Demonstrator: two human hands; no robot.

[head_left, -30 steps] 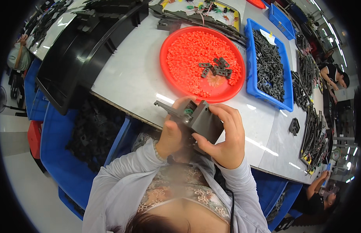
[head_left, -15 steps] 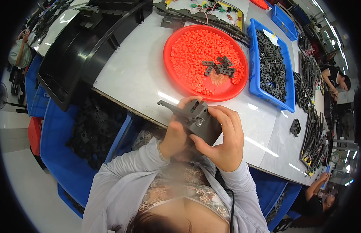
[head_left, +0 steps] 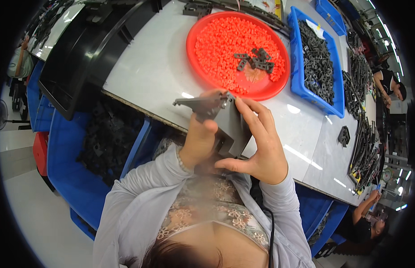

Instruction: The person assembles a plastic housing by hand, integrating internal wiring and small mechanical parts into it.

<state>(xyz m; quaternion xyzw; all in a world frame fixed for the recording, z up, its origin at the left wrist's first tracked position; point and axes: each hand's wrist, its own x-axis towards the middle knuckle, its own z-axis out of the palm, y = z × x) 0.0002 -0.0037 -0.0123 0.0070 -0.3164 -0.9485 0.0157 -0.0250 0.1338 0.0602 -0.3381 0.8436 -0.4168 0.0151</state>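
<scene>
Between my two hands, over the table's near edge, is a dark grey moulded plastic part (head_left: 234, 125) with a narrow arm sticking out to the left. My left hand (head_left: 200, 138) wraps its left side, thumb raised, with some fingers hidden behind the part. Along the right side, my right hand (head_left: 263, 138) grips it, fingers on the upper edge and thumb near the lower end. Just beyond them stands a round red tray (head_left: 194, 67) of small orange-red plastic pieces (head_left: 225, 44). Several small dark clips (head_left: 256, 60) lie on top of those pieces.
Right of the tray is a blue bin (head_left: 297, 85) full of dark parts. A single dark part (head_left: 343, 136) lies on the white table (head_left: 149, 62). Black trays (head_left: 77, 67) stand at left, above a large blue bin (head_left: 66, 165). Other people work at the far right and far left.
The dark grey part has been turned in my hands, so more of its long side and lower notch shows. My right fingers have shifted along it. The table scene sits slightly higher in view.
</scene>
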